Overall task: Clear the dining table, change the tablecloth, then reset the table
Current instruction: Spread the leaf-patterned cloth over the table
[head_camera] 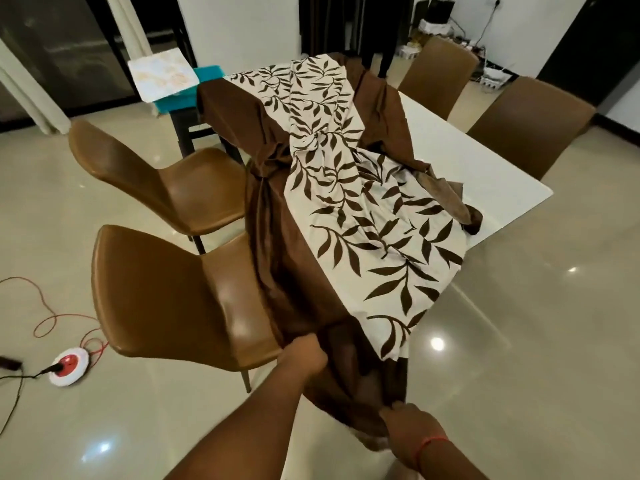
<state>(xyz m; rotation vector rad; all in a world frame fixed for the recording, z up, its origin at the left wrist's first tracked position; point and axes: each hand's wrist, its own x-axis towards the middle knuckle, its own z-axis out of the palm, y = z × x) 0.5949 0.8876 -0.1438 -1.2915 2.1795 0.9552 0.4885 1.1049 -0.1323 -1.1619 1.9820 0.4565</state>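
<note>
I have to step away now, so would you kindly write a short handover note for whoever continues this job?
Left hand: grips the brown edge of the tablecloth at the near end of the table.
Right hand: grips the same edge lower down.
Cloth: bunched and twisted, draped over the left and near side; the right part of the white tabletop is bare.
Folded cloths lie on a dark chair at the far left.
Done: no dishes show on the table.
Left: whether this cloth is going on or coming off is unclear; finish the change, then reset the table.
</note>
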